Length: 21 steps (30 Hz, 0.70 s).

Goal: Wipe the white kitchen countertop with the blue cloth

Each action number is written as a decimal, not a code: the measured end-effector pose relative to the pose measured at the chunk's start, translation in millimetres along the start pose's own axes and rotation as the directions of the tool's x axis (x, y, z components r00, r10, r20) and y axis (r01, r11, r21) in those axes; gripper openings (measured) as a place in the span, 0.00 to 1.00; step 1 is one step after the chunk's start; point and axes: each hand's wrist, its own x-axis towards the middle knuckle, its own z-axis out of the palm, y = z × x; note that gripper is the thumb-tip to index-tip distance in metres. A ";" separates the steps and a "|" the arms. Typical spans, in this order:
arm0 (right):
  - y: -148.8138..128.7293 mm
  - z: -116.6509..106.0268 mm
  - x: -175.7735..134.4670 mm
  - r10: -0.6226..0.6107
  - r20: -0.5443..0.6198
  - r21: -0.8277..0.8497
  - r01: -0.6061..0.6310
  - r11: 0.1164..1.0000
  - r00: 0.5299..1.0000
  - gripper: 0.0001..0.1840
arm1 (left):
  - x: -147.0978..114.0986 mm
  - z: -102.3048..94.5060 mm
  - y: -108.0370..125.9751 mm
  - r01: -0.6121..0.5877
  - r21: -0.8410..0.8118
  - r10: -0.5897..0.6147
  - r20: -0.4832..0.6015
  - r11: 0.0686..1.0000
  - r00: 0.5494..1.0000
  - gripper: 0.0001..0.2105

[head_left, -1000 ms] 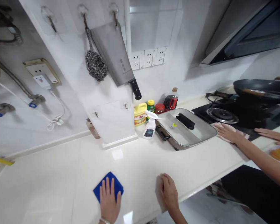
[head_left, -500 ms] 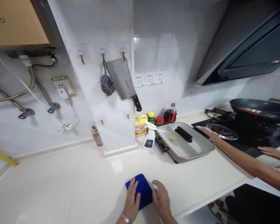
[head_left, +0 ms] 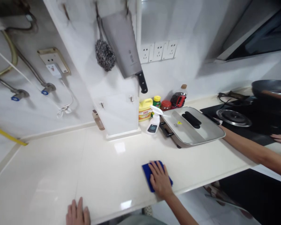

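My right hand [head_left: 159, 179] lies flat, fingers spread, pressing a folded blue cloth [head_left: 147, 172] onto the cream countertop [head_left: 96, 168] near its front edge. My left hand [head_left: 77, 213] rests palm down on the counter's front edge at the lower left, holding nothing. The two hands are well apart.
A steel electric grill pan [head_left: 192, 126] with a black handle sits right of the cloth. Behind it stand a spray bottle [head_left: 153, 124], a yellow detergent jug [head_left: 145, 110] and jars. A cleaver [head_left: 124, 47] and steel scourer [head_left: 105, 56] hang on the wall. Another person's arm [head_left: 255, 153] reaches toward the black hob [head_left: 234, 118].
The blue cloth passed from under my left hand to under my right and moved right. My left hand drew back to the counter's front left edge. The other person's hand slid behind the grill pan.
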 end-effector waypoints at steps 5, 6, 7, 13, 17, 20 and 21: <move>66.9 -10.3 -37.2 0.192 -0.104 -0.082 -0.201 0.976 0.976 0.30 | 5.4 -5.5 34.5 0.115 0.104 -0.104 -0.108 0.988 0.989 0.27; 70.5 -11.1 -41.4 0.217 -0.126 -0.086 -0.228 0.970 0.968 0.30 | 6.4 -5.7 37.9 0.117 0.113 -0.105 -0.108 0.987 0.989 0.27; 69.7 -11.4 -44.5 0.243 -0.150 -0.088 -0.258 0.962 0.958 0.30 | 6.9 -5.8 39.7 0.110 0.120 -0.098 -0.102 0.987 0.990 0.28; 1.2 -3.5 -51.2 0.305 -0.185 -0.048 -0.319 0.947 0.934 0.33 | 6.3 -6.9 41.1 0.095 0.163 -0.079 -0.100 0.982 0.992 0.28; -61.7 5.1 -42.7 0.226 -0.057 0.021 -0.225 0.974 0.972 0.36 | 7.5 -9.2 43.7 0.115 0.168 -0.103 -0.081 0.979 0.991 0.28; -103.8 13.5 -24.6 0.110 0.067 0.061 -0.114 0.992 0.992 0.37 | 8.5 -11.1 44.7 0.116 0.179 -0.106 -0.063 0.977 0.992 0.27; -116.3 16.9 -16.7 0.057 0.101 0.074 -0.065 0.995 0.993 0.38 | 8.5 -11.4 44.9 0.119 0.181 -0.109 -0.065 0.976 0.992 0.27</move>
